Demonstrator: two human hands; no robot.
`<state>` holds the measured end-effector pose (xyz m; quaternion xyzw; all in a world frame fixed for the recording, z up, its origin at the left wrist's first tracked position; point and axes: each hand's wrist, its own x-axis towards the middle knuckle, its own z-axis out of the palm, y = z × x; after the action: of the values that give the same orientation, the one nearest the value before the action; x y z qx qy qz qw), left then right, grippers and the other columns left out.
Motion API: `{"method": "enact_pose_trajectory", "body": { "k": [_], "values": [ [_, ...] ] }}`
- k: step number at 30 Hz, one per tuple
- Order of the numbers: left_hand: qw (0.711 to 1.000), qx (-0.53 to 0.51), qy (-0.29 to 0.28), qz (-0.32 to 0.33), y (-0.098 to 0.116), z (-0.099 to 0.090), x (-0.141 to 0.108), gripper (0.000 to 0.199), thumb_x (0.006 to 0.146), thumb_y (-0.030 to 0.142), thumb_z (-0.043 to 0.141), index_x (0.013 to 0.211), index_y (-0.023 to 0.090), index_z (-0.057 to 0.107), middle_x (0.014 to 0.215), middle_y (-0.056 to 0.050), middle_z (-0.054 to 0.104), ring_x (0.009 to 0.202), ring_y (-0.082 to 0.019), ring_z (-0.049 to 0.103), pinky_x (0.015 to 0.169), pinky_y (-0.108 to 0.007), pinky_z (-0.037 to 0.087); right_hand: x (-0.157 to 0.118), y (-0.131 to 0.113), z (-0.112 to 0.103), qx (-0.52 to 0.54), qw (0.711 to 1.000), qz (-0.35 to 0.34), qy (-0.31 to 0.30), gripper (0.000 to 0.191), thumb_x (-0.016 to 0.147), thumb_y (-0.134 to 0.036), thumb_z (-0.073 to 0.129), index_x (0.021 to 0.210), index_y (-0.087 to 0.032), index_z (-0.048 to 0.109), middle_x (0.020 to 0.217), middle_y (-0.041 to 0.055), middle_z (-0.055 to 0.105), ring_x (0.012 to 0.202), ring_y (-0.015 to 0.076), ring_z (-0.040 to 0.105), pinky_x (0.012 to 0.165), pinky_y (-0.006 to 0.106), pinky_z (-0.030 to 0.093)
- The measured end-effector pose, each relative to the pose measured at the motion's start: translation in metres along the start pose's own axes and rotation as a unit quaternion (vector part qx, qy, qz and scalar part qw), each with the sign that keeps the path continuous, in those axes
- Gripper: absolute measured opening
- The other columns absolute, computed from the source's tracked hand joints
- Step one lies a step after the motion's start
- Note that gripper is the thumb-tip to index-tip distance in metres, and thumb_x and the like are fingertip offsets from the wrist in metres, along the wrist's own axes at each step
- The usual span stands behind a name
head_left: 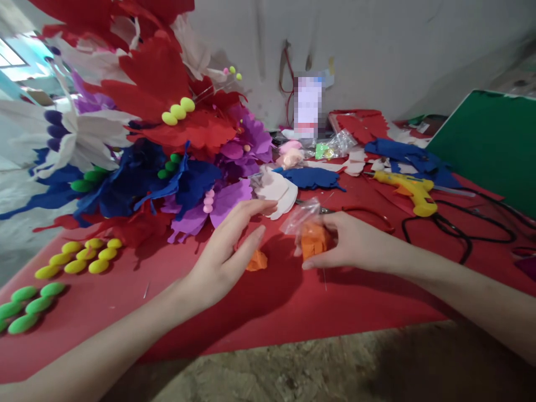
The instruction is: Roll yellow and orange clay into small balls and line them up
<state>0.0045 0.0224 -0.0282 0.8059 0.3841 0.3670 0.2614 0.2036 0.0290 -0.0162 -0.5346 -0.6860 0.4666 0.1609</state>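
Observation:
My right hand (354, 240) grips an orange block-like lump (314, 243) between thumb and fingers, just above the red table (268, 318). A crumpled clear plastic bag (300, 216) sticks out behind the lump. Below it a thin needle-like line (325, 282) shows against the table. My left hand (226, 254) reaches in from the left with its fingers stretched and thumb apart, nothing visible in its grasp. Under its thumb lies a smaller orange piece (257, 261), partly hidden by the hand.
Large red, white, blue and purple fabric flowers (159, 100) crowd the left. Yellow ovals (75, 266) and green ovals (38, 304) lie near the left edge. A yellow glue gun (412, 190) with black cord, blue cut petals (312, 178) and a green board (494, 145) occupy the right and back.

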Motion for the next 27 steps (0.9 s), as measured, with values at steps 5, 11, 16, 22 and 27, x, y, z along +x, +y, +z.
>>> {"method": "enact_pose_trajectory", "body": {
  "k": [5,11,16,22,27],
  "values": [
    [0.998,0.006,0.005,0.063,0.018,0.003,0.008,0.015,0.082,0.018,0.047,0.096,0.017,0.053,0.097,-0.005,0.057,0.092,-0.014,0.053,0.084,-0.026,0.043,-0.006,-0.007,0.004,0.083,0.994,-0.007,-0.064,0.013,0.061,-0.015,0.063,0.072,-0.015,0.056,0.070,-0.0022,0.063,0.064,0.0097,0.058,0.063,0.020,0.044],
    [0.996,-0.065,0.055,0.033,0.009,0.010,0.007,0.018,0.075,0.017,0.059,0.090,0.018,0.048,0.086,0.000,0.057,0.081,-0.011,0.055,0.078,-0.025,0.042,-0.005,-0.004,0.004,0.063,0.997,0.003,-0.042,0.027,0.058,-0.030,0.068,0.076,-0.015,0.054,0.066,-0.0046,0.054,0.059,0.0084,0.049,0.056,0.021,0.038],
    [0.998,-0.026,0.040,0.049,0.002,0.008,0.009,0.021,0.079,0.020,0.056,0.097,0.018,0.046,0.082,0.000,0.054,0.079,-0.012,0.053,0.078,-0.030,0.041,-0.005,-0.003,0.003,-0.010,0.997,0.025,-0.071,0.034,0.061,-0.043,0.065,0.076,-0.015,0.053,0.062,-0.0040,0.050,0.056,0.0096,0.045,0.054,0.023,0.034],
    [0.996,-0.076,0.021,0.051,0.006,0.009,0.006,0.018,0.083,0.019,0.051,0.099,0.019,0.043,0.084,-0.001,0.051,0.080,-0.013,0.052,0.070,-0.026,0.043,-0.012,-0.008,0.004,-0.009,0.991,0.036,-0.125,0.029,0.065,-0.042,0.064,0.074,-0.016,0.055,0.063,-0.0042,0.051,0.057,0.0089,0.046,0.053,0.021,0.034],
    [0.994,-0.004,-0.016,0.107,0.015,0.007,0.004,0.014,0.082,0.020,0.052,0.095,0.018,0.046,0.078,0.000,0.058,0.078,-0.014,0.051,0.077,-0.032,0.038,-0.010,-0.006,0.011,-0.046,0.989,0.059,-0.126,0.033,0.058,-0.039,0.069,0.062,-0.017,0.045,0.055,-0.0066,0.043,0.051,0.0070,0.038,0.045,0.020,0.028]
  ]
}}
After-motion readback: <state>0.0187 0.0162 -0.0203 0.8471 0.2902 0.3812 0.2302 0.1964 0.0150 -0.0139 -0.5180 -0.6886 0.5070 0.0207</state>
